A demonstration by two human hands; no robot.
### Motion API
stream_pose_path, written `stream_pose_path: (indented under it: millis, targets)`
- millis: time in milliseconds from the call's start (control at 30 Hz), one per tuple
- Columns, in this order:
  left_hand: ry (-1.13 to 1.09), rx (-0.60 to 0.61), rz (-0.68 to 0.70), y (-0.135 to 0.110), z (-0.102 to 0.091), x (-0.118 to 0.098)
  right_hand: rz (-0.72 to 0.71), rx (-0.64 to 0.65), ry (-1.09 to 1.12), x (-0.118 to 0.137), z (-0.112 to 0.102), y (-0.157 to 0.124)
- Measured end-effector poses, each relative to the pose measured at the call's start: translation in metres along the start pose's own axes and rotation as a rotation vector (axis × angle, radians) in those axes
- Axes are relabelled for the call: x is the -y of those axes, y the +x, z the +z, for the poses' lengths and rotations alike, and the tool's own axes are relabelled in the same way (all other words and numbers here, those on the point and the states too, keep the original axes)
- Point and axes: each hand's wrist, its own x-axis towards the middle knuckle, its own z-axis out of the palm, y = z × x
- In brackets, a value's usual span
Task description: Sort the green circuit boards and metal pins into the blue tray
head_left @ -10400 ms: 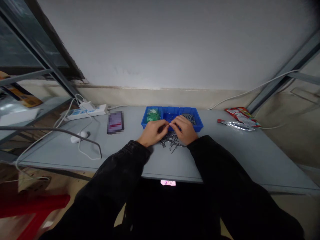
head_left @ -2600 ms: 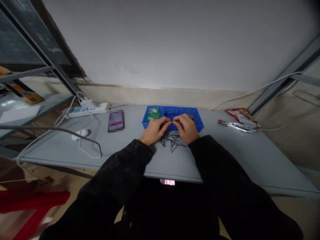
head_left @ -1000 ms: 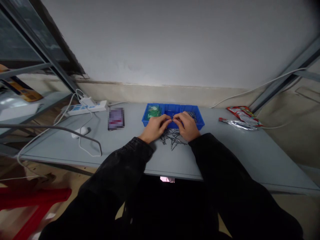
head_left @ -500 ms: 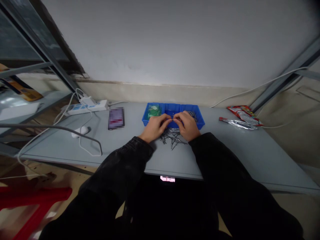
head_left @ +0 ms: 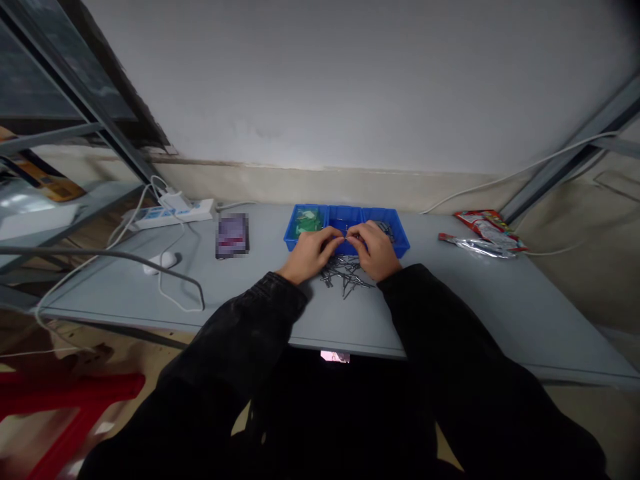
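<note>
Head view: my left hand (head_left: 311, 255) and right hand (head_left: 376, 252) met near tip-to-tip above the blue bin (head_left: 401, 249), any pinched part too small to tell, while metal pins (head_left: 345, 273), axes crossed, lay just nearside, neither hand clearly nearer.

Blue tray (head_left: 351, 213) partly hidden, red stool (head_left: 83, 395) cropped

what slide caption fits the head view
Left hand and right hand close together by blue bins and loose metal pieces.
</note>
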Motion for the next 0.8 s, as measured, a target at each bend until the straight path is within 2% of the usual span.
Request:
stream_pose_path:
  millis: [800]
  targets:
    - [0.010,0.002,0.019,0.0007,-0.0001,0.0013,0.014,0.006,0.000,0.0012,-0.0004,0.0007]
